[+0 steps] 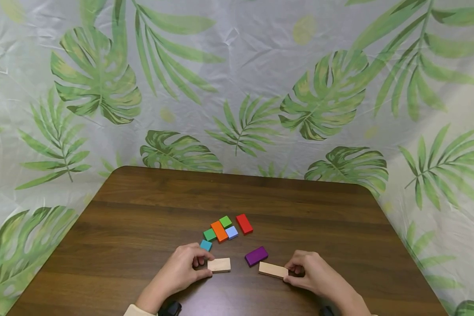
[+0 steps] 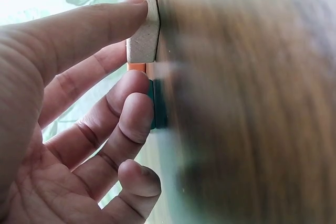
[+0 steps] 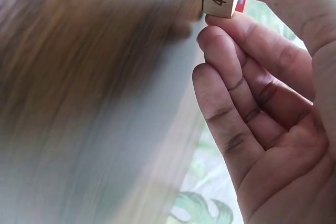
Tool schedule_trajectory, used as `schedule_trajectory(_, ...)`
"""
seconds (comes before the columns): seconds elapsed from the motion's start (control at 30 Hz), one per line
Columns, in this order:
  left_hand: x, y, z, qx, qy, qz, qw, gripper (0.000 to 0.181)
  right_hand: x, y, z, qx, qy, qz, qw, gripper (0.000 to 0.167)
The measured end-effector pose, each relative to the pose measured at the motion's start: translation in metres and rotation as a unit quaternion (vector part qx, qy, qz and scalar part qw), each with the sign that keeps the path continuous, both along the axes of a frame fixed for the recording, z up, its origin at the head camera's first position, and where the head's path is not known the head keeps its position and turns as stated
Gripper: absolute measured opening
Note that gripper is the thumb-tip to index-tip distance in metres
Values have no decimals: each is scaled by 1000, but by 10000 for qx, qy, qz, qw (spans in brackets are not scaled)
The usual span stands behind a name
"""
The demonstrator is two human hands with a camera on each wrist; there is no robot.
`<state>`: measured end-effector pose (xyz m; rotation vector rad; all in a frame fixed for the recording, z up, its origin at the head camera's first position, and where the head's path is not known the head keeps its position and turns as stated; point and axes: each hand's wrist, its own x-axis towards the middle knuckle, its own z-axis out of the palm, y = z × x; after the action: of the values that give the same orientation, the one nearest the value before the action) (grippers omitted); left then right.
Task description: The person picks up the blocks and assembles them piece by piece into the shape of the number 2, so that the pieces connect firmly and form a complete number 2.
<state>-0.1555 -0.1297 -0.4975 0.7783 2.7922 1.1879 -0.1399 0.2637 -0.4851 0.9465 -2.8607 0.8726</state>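
Pinches a pale wooden block [image 1: 220,265] by its left end, with thumb and fingertip of the left hand [image 1: 185,265] clamped on it, over the near middle of the table [image 1: 320,215]. Grips a second pale block [image 1: 271,269] by its right end, likewise between thumb and fingertip, in the right hand [image 1: 310,270]. Bears the dark figures 49 on the end face of the latter, in the right wrist view. Lie apart, with free ends pointing inward, between the two hands.

Sits just beyond the second pale block: a purple block [image 1: 256,256], slanted; cannot tell whether touching. Lies just beyond the left hand: a teal block [image 1: 206,245]. Cluster farther back: an orange block [image 1: 219,231], with a dark green block [image 1: 210,235] on its left, a bright green block [image 1: 225,221] and a light blue block [image 1: 231,232] on its right. Rests to the right of these, separate: a red block [image 1: 244,224]. Hangs behind the table: a pale leaf-print cloth [image 1: 253,79].
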Motion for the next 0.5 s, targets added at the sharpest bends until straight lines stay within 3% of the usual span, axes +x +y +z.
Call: schedule_trajectory(0.5,4,3,1,-38,62,-69,10000,24,-4,-18,6,160,-240,-4,9996,11)
